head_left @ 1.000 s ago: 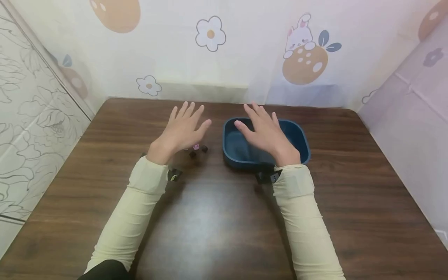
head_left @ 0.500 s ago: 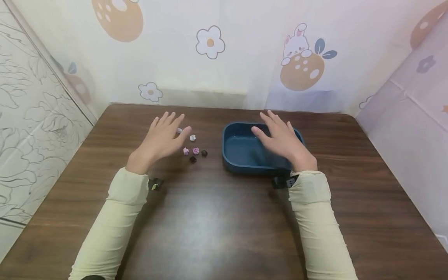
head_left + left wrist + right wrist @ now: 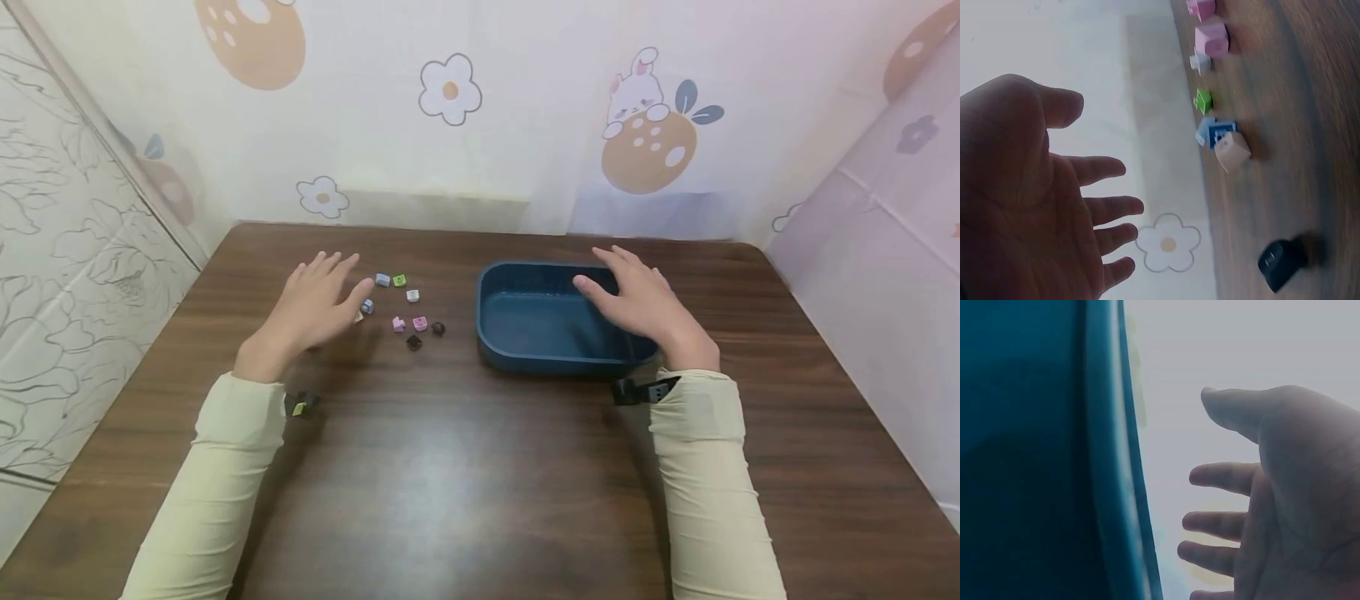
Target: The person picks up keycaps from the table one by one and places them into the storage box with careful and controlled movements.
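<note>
My left hand [image 3: 303, 312] hovers palm down over the left part of the table, fingers spread, holding nothing. Beside it lie small keycap-like pieces: light blue [image 3: 382, 280], green [image 3: 399, 281], white [image 3: 412, 296], pink [image 3: 420, 323] and dark [image 3: 414, 342]. In the left wrist view a beige piece [image 3: 1232, 152] touches a blue one, and a black piece [image 3: 1282, 262] lies apart. My right hand [image 3: 648, 308], also spread and holding nothing, is above the right end of a blue tray [image 3: 555, 364], hiding part of its rim. The tray's wall [image 3: 1116, 456] fills the left of the right wrist view.
The brown wooden table [image 3: 442, 475] reaches back to a wall covering [image 3: 525, 108] printed with flowers and a rabbit. Panels stand along both sides. A dark strapped device [image 3: 645, 392] is on the right wrist, another [image 3: 302, 405] on the left.
Both hands have moved apart, the left one leftward and the right one rightward. More of the small pieces and of the tray's inside now show.
</note>
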Demonstrator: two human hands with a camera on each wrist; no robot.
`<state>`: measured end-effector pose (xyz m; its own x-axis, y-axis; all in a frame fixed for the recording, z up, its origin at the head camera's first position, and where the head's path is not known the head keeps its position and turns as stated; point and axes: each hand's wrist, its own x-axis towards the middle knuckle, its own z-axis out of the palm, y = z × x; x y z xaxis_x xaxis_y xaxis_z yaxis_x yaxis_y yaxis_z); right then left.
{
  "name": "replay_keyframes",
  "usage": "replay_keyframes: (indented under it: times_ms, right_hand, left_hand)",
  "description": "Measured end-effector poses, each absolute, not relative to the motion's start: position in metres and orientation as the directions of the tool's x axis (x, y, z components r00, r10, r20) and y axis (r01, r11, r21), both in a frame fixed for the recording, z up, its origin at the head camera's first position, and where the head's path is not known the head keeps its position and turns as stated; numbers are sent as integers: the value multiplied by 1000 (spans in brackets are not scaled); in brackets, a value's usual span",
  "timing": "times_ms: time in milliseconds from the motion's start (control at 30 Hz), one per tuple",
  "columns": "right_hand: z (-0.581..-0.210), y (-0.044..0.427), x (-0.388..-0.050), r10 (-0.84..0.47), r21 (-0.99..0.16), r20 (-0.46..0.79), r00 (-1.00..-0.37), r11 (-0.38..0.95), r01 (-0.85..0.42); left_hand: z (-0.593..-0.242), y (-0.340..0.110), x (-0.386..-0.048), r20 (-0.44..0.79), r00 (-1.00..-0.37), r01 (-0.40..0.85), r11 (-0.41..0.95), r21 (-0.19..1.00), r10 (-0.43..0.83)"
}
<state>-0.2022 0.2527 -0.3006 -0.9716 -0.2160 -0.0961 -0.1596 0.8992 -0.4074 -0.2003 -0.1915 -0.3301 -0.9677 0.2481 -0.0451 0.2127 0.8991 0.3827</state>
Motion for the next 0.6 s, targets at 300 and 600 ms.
replay_keyframes:
  times_ms: [300,600]
  right_hand:
    - [-302,279,-205,-165,-429,-117,-979,898,-101]
    - [-305,304,-198,-75,-477,-223,-972,878,41]
  left_hand:
    - [-341,-217,-197,-62,-974,181,914,364,217]
    - [-342,-216,-201,-67,-971,191,910,368,231]
